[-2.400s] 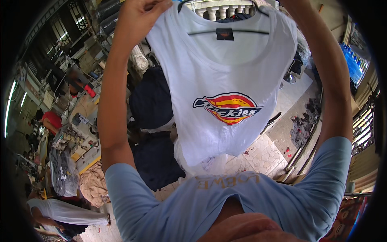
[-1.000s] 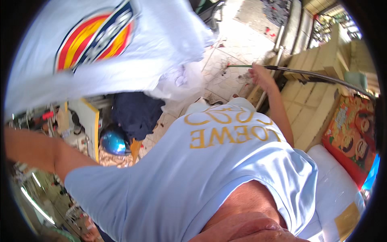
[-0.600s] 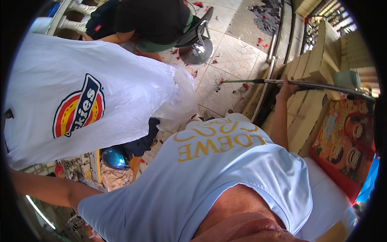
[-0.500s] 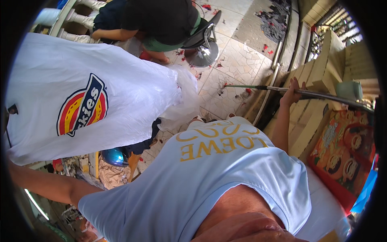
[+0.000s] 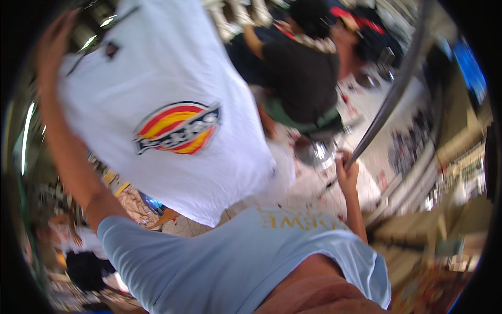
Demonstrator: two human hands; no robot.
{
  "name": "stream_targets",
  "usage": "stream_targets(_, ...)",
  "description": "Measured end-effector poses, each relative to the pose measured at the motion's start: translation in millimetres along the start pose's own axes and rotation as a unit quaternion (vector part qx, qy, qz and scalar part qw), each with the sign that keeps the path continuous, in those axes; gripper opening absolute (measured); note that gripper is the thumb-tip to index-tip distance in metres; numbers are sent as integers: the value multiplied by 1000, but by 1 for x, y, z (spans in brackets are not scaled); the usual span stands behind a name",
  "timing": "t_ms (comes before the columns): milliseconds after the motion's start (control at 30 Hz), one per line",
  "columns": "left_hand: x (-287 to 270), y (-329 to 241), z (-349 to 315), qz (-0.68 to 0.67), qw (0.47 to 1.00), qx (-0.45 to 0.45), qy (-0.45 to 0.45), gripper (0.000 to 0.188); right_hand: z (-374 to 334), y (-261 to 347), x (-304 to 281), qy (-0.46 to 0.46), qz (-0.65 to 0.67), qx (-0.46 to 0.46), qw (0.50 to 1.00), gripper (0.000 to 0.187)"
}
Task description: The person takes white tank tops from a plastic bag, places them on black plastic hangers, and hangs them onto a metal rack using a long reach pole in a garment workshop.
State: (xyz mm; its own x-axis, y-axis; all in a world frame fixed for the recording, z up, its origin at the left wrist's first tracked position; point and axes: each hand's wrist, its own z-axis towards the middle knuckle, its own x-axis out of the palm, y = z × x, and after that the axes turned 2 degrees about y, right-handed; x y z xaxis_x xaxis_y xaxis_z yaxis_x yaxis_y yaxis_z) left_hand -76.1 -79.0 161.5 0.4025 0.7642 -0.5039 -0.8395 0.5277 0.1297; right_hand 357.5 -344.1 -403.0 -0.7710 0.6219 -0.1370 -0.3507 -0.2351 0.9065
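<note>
My right hand (image 5: 346, 168) is clamped round a pole (image 5: 386, 102). My left hand (image 5: 57, 39), blurred, is up beside the white shirt (image 5: 172, 89); can't tell its grip. Shirt hangs before me, left of pole.

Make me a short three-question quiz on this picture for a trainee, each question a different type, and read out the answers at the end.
1. Multiple choice: what is in the person's right grip?
A) a blue helmet
B) a long dark pole
C) a beige cloth

2. True or false: in the picture, the white shirt hangs to the left of the co-worker in a dark top.

3. Fill in the blank: the emblem on the white shirt shows dark blue, white, red and ____.

Key: 1. B; 2. True; 3. yellow.
</note>
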Motion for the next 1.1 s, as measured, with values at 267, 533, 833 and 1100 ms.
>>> stream_targets(267,-7,43,2,-113,991,-16,74,27,43,39,97,234,173,-65,955,23)
stream_targets(533,-26,18,20,-45,987,-148,52,22,69,16,116,437,272,2,857,21)
stream_targets(833,-56,30,63,-60,963,-258,-42,21,91,-21,120,594,338,93,725,29)
stream_targets(1100,-75,46,67,56,976,-210,-2,22,94,-22,153,636,319,84,697,31)
